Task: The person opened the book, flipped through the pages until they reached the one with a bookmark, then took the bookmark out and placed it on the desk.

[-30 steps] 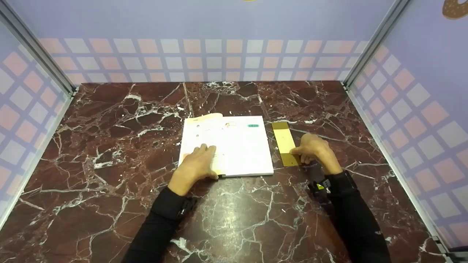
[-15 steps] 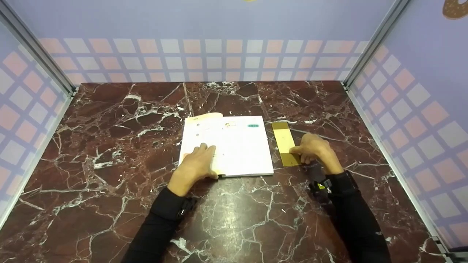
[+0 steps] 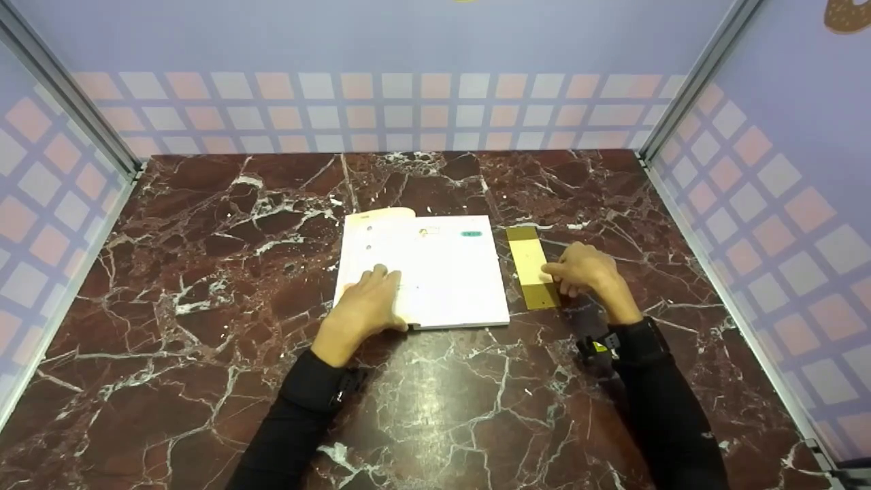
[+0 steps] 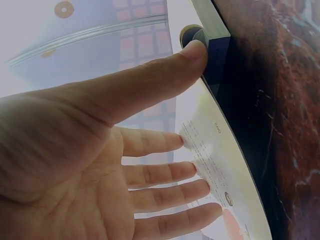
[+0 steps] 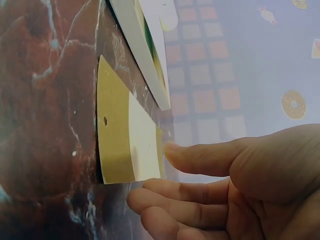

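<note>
An open book [image 3: 452, 272] with printed white pages lies mid-table; its left page bulges up at the far edge. My left hand [image 3: 365, 303] rests on that left page, fingers spread and straight, thumb by the near edge at the fold. In the left wrist view, the thumb and fingertips touch the page [image 4: 215, 150]. Right of the book lies a narrow gold card [image 3: 524, 252] with a pale middle band and a small hole at one end. At the card's right edge is my right hand [image 3: 586, 269], thumb tip over the edge, other fingers loosely bent beside it. No firm pinch is visible.
The tabletop [image 3: 204, 381] is dark red marble with white veins. A checkered back wall [image 3: 401, 112] and side walls [image 3: 755, 170] enclose it on three sides.
My right hand has slid slightly away from me along the card's edge, while the card stays nearly in place. The left page's far edge has risen a little under my left hand.
</note>
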Demonstrator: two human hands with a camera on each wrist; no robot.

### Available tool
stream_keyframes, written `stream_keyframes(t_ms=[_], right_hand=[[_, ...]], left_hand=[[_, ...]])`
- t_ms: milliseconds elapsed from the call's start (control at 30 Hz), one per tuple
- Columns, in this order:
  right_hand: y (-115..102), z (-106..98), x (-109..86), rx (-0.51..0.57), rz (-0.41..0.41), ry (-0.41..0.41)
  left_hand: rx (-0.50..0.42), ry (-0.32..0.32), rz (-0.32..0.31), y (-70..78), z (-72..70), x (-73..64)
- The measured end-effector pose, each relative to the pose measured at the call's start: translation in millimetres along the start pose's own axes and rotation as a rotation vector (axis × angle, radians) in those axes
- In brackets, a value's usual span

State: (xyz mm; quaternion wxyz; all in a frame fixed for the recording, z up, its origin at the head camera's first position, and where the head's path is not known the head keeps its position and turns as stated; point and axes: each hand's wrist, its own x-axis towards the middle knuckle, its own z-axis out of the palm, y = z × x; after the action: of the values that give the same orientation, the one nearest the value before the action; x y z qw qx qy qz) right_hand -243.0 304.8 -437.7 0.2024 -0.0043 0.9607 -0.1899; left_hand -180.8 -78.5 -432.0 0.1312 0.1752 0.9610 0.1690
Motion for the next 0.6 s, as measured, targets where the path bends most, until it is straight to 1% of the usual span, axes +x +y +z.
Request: stream_keyframes(t_ms=[167,433,600], right_hand=[[-3,-1,-3.0,-0.016,-0.012,0.039],[-6,-4,-7.6,-0.022,-0.044,0.054],[-10,-6,-11.4,-0.036,-0.053,0.081]], left_hand=[[0.002,0.005,0.0,2.5,-0.1,-0.2],[0.016,0.024,0.016,6.5,-4.8,-3.2],[0.014,0.041,0.02,8.9,-7.9,-5.2]])
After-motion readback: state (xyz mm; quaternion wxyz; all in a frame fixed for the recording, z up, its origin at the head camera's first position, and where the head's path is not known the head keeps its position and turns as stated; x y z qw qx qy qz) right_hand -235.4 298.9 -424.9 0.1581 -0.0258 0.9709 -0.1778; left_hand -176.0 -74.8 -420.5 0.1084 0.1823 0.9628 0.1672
